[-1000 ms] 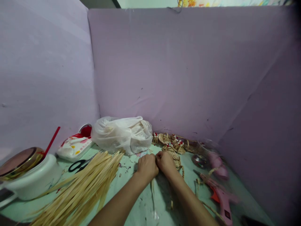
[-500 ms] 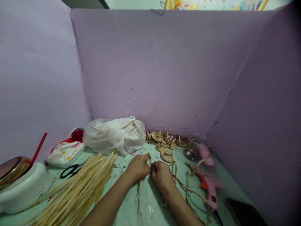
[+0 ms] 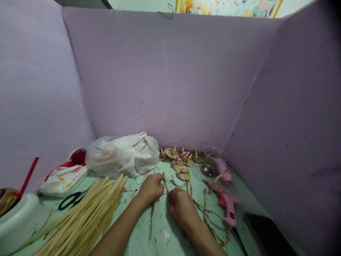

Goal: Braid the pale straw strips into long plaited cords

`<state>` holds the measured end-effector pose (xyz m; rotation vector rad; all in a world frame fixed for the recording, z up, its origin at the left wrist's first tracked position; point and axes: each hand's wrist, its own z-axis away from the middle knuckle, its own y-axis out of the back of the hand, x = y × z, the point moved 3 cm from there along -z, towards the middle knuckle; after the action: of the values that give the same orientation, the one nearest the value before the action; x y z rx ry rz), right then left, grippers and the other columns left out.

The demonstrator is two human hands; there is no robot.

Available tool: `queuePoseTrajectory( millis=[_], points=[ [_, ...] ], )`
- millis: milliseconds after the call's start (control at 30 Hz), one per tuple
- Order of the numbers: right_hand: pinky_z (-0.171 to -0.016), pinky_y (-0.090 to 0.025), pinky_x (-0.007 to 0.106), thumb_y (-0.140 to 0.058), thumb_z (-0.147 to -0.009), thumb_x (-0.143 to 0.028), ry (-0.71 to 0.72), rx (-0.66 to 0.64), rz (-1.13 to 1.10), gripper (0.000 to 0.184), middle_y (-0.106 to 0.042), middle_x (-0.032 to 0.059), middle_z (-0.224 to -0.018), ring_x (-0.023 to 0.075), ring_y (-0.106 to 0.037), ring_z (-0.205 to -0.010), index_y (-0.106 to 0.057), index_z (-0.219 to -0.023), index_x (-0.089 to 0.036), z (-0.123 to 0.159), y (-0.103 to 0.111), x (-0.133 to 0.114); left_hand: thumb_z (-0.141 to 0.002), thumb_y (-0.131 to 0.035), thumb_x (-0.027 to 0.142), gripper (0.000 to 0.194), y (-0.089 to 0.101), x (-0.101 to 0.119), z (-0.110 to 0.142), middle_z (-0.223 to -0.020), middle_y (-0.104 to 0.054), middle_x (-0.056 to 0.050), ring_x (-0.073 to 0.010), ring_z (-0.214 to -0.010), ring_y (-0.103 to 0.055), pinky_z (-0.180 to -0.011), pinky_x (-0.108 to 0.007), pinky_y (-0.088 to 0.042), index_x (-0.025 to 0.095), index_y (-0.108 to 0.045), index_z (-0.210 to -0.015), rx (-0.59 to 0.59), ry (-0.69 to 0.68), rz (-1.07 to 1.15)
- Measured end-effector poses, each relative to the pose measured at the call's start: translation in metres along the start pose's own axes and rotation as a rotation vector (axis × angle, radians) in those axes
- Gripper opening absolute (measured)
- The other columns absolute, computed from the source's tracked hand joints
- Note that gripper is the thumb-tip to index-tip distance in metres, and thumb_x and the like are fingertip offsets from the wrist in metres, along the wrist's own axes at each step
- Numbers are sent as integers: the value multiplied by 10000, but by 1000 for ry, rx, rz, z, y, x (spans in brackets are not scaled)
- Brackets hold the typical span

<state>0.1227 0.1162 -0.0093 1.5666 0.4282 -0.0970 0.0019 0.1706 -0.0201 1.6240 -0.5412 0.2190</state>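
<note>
In the head view, had the left hand (image 3: 151,188) closed, thumb and fingers pinching a cord (image 3: 165,183) just above the bench (image 3: 138,241), near its middle. Had the right hand (image 3: 181,208) curled into a fist on the lower part of the same cord, near the left hand and a little closer to the body. Saw a short slanting length of cord between both hands. Could not make out the right fingertips, tucked under the fist. Saw thin strips (image 3: 153,220), blurred, hanging below the left hand.

Beyond the hands, found woven discs (image 3: 182,172) with red and white beads, near the foot of the purple panel (image 3: 165,71). To the right of these, saw a pink spool (image 3: 224,171) and a pink glue gun (image 3: 226,204) on its side, nozzle toward the discs. Noted a rope (image 3: 205,209) looping between right hand and gun; could not tell of any join with the held cord. Saw a dark phone (image 3: 269,234) at lower right.

Left of the left arm, found a fanned straw bundle (image 3: 85,213), scissors (image 3: 70,201) just beside it, a white bag (image 3: 124,154) behind, and a wipes pack (image 3: 64,179). At the left edge, saw a white pot (image 3: 23,220) with a red stick (image 3: 28,177) slanting up.
</note>
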Motion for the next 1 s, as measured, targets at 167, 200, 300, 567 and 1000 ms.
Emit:
queuePoseTrajectory(
  millis=[167, 200, 300, 567, 1000],
  points=[
    [-590, -351, 249, -463, -710, -132, -154, 22, 147, 201, -655, 124, -774, 203, -604, -736, -660, -742, -157, -12, 27, 13, -543, -439, 83, 129, -16, -4, -9, -454, -319, 44, -88, -493, -337, -475, -231, -159, 169, -381, -465, 52, 122, 249],
    [-605, -361, 256, -469, -711, -135, -196, 36, 159, 197, -653, 131, -780, 210, -603, -748, -660, -754, -153, -13, 32, 17, -535, -445, 82, 142, -20, -4, -9, -443, -305, 49, -83, -479, -326, -466, -225, -158, 171, -367, -457, 58, 174, 314],
    [-697, -385, 278, -493, -705, -136, -209, 155, 82, 207, -635, 143, -884, 221, -579, -848, -653, -834, -140, -15, 44, 19, -522, -440, 70, 156, -25, -2, -8, -385, -304, 59, -74, -410, -313, -426, -212, -164, 177, -356, -447, 45, 370, 530],
    [-553, -460, 236, -434, -716, -94, -324, -210, -1021, 179, -622, 33, -650, 119, -579, -545, -594, -786, -131, -34, 13, -10, -540, -456, 107, 130, -5, -9, -3, -317, -417, 11, -57, -273, -310, -314, -178, -180, 148, -410, -426, -241, 614, 1018],
    [-294, -294, 170, -445, -693, -90, -486, -268, -1051, 150, -415, -39, -326, 73, -365, -252, -549, -592, -130, -57, -17, 9, -623, -413, 182, 152, -15, -8, -6, -550, -584, -127, -164, -460, -578, -361, -186, -370, 71, -514, -649, -781, 668, 1215]
  ],
)
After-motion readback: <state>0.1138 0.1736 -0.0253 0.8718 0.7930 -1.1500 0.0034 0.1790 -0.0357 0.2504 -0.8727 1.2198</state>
